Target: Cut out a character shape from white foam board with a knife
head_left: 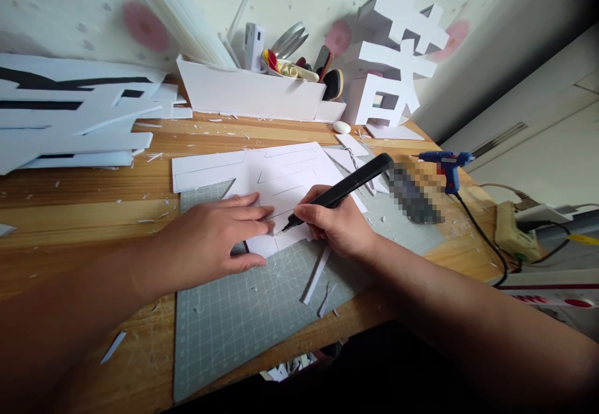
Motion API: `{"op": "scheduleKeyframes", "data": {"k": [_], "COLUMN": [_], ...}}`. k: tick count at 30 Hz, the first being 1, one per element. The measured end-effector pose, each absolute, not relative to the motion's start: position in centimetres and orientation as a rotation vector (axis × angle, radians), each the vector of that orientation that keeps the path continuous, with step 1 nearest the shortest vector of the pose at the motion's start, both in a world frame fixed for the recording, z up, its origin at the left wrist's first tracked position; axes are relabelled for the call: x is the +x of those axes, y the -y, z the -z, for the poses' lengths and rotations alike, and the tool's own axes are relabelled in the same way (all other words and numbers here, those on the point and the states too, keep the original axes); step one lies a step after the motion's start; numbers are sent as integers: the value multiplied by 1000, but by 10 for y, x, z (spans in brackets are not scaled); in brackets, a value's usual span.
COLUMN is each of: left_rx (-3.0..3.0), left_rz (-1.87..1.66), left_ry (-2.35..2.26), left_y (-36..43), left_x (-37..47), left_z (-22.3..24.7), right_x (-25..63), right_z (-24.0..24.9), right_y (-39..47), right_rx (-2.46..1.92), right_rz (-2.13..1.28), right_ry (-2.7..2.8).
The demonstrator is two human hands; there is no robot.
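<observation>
I have the left hand (pixel 218 239) laid open on the white sheet with thin drawn lines (pixel 287 180), palm down, its fingers slightly spread and the fingertips pressing the sheet's near left part. The right hand (pixel 339 224) is closed around a slim black pen-shaped tool (pixel 346 186), which leans up toward the far right; I see its fine tip down at the sheet, just beside the left fingertips.

The sheet lies on a grey cutting mat with a pale grid (pixel 224 327), its far left part reaching past the mat onto the light brown wooden desk (pixel 98 208). On the mat, just nearer to me than the right hand, is a narrow white strip (pixel 316 277).

At the far side I have a long white box (pixel 248 93) filled with mixed tools, and to its right an upright white block-built character shape (pixel 390 58). Just in front of the box's right end is a small white oval object (pixel 341 127). A stack of white cut-out boards (pixel 70 115) sits at the far left. On the right lies a blue glue gun (pixel 449 168), its black cable running toward a beige power strip (pixel 515 230).
</observation>
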State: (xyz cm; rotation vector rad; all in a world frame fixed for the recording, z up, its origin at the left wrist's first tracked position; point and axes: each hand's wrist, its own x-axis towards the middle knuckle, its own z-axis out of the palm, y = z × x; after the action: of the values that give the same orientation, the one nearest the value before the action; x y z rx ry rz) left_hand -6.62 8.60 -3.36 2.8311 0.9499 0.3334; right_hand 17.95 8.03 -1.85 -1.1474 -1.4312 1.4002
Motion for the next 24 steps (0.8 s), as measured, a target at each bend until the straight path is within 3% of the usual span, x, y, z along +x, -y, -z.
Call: {"op": "scheduleKeyframes", "data": {"k": [24], "left_rx": [2963], "left_rz": [-413], "left_ry": [-806], "left_y": [-91], "left_x": [-73], "left_z": [43], "right_x": [187], "right_z": [19], "right_y": [-84], "right_rx": [-1187], "right_rz": [-1326], "right_ry": [1463]}}
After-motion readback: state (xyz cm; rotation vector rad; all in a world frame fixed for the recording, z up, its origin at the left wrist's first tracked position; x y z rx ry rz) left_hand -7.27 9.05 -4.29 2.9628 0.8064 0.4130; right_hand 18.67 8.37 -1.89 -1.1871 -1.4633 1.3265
